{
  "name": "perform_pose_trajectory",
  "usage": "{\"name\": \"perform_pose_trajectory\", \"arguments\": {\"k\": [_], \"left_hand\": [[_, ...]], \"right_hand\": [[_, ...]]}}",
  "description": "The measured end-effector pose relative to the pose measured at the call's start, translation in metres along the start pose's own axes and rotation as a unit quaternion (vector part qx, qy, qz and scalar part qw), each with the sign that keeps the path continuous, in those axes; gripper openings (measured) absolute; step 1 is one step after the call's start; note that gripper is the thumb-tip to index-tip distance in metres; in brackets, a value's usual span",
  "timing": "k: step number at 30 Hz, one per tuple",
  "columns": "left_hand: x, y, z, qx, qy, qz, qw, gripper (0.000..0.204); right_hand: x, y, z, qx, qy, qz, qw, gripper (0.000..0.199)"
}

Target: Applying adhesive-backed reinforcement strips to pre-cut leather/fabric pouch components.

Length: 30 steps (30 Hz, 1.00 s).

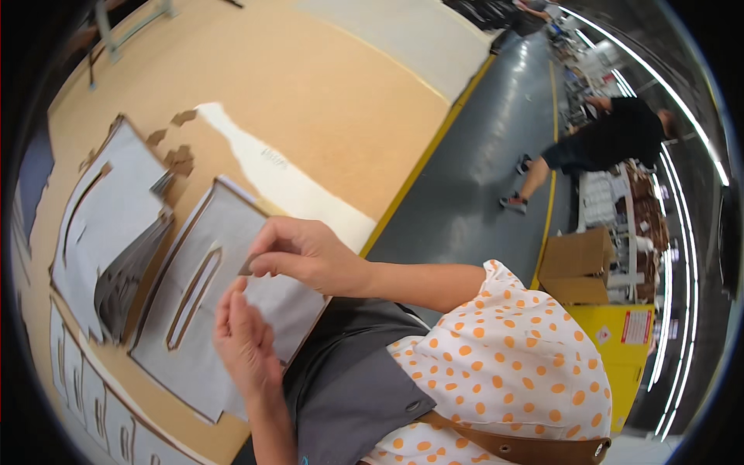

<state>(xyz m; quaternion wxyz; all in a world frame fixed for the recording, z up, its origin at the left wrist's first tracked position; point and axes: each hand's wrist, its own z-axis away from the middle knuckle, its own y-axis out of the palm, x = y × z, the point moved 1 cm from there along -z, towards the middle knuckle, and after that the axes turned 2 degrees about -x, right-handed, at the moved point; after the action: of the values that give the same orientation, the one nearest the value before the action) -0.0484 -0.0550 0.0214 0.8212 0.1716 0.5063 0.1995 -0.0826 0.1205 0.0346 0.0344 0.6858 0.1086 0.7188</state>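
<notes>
Over a flat grey-white panel with brown edging, my two hands come close together. My right hand pinches a small dark scrap between thumb and fingers. Just below it, my left hand has its fingers curled together, slightly blurred, their tips near the scrap; whether they hold anything is hidden. The panel has a long narrow slot rimmed in brown, left of my hands. Beside it lies a stack of similar grey-white panels, its near corner curled up and showing several layers.
Brown scraps and a torn white paper strip lie on the tan tabletop. More slotted pieces line the lower left. Past the table's yellow edge runs a grey walkway, where a person walks near a cardboard box.
</notes>
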Motion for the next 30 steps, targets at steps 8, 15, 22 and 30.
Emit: {"name": "perform_pose_trajectory", "arguments": {"k": [8, 15, 22, 30], "left_hand": [[0.028, 0.038, -0.011, 0.015, 0.393, -0.526, 0.754, 0.018], [0.05, 0.054, 0.021, -0.102, 0.389, -0.605, 0.687, 0.022], [0.055, 0.041, 0.052, -0.175, 0.334, -0.677, 0.632, 0.024], [0.068, 0.029, 0.046, -0.178, 0.325, -0.71, 0.599, 0.055]], "right_hand": [[0.008, -0.103, 0.003, -0.01, 0.019, 0.061, 0.998, 0.013], [0.032, -0.182, 0.012, 0.071, -0.108, 0.369, 0.92, 0.006], [0.028, -0.21, 0.012, 0.125, -0.182, 0.469, 0.855, 0.01], [0.026, -0.213, 0.012, 0.123, -0.183, 0.495, 0.841, 0.01]]}}
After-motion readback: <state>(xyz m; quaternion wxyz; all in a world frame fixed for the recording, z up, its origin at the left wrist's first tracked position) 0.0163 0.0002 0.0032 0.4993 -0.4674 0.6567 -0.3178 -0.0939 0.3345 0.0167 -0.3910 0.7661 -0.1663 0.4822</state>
